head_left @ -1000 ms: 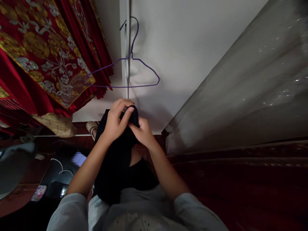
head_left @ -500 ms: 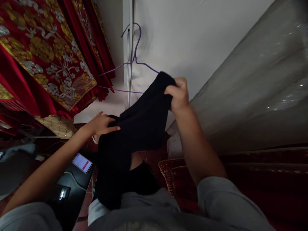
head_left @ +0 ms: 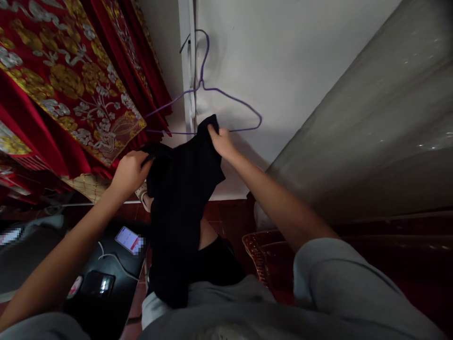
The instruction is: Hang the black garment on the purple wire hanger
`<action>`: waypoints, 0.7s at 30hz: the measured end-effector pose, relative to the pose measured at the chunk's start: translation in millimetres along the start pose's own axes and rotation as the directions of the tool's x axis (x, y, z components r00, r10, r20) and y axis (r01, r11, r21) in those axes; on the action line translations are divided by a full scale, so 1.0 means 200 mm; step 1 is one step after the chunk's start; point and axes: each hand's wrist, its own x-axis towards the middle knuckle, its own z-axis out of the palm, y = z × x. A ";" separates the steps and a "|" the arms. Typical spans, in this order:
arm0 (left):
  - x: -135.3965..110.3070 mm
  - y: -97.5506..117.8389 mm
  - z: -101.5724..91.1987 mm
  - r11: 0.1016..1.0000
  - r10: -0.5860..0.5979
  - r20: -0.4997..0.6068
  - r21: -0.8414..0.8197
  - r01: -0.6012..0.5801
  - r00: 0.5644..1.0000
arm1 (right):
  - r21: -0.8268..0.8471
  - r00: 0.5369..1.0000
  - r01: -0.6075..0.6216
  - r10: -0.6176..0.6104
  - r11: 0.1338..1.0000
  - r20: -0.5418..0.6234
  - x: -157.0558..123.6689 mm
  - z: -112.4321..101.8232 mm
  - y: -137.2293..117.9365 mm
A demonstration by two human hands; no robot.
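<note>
A black garment [head_left: 184,179] hangs between my two hands, its lower part falling over my lap; I cannot make out its exact kind. My left hand [head_left: 130,172] is closed on its left edge. Higher up, my right hand [head_left: 222,140] pinches the top right corner, thumb on the near side. Behind the cloth a purple wire hanger [head_left: 231,98] hangs from a pale upright strip [head_left: 191,101] at the wall. The hanger's right arm is bare, and the garment hides part of its bottom bar.
Red cloth with gold and silver embroidery [head_left: 71,80] hangs at left. Below it, a lit phone [head_left: 129,240], a cable [head_left: 118,264] and a dark device [head_left: 97,284] lie on a black surface [head_left: 113,307]. Shiny pale fabric [head_left: 361,127] stands at right, dark red upholstery-like material [head_left: 283,269] beneath it.
My right hand has moved left and slightly down with the garment's corner, uncovering the hanger's right arm. My left hand has gone from fingers outstretched to gripping the cloth's edge, a little further left.
</note>
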 end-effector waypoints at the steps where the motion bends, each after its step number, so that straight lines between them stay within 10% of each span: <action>1: 0.01 -0.02 0.01 1.000 -0.026 0.024 0.014 0.025 0.999 | -0.068 0.999 0.028 -0.030 0.997 -0.032 0.01 -0.06 0.00; 5: 0.05 -0.05 0.09 0.999 -0.037 0.047 -0.002 0.037 0.998 | -0.310 0.986 0.108 -0.141 0.945 -0.089 0.04 -0.29 -0.02; 11: 0.32 0.03 0.13 0.968 0.041 -0.337 -0.221 -0.122 0.940 | -0.312 0.987 0.153 -0.159 0.938 0.005 -0.09 -0.36 -0.08; 16: 0.57 0.12 0.11 0.924 0.268 -0.187 -0.228 -0.307 0.945 | -0.322 0.949 0.308 -0.311 0.895 0.042 -0.26 -0.38 -0.12; 21: 0.60 0.02 0.01 0.942 0.260 -0.158 -0.175 -0.286 0.953 | -0.222 0.868 0.402 -0.447 0.888 -0.216 -0.23 -0.62 -0.17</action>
